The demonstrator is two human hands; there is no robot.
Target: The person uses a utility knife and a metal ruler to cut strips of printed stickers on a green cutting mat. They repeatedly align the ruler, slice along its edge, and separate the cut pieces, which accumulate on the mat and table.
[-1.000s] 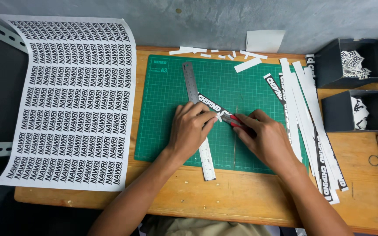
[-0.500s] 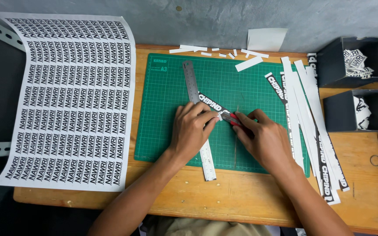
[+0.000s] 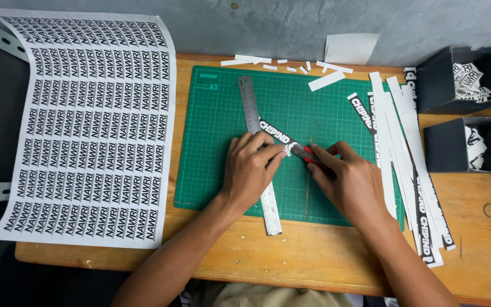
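A green cutting mat lies on a wooden table. A steel ruler runs down the mat, and my left hand presses flat on its middle. A narrow black-and-white printed paper strip sticks out from under the ruler toward the right. My right hand grips a small red-handled cutter, its tip at the strip right beside the ruler's edge and my left fingertips.
A large printed label sheet hangs over the table's left side. Several long cut strips lie at the mat's right edge. Two dark open boxes with cut labels stand at far right. Paper scraps lie along the back.
Both hands stay on the ruler and cutter; the right hand with the cutter has shifted slightly to the right along the strip. The view has drifted a little.
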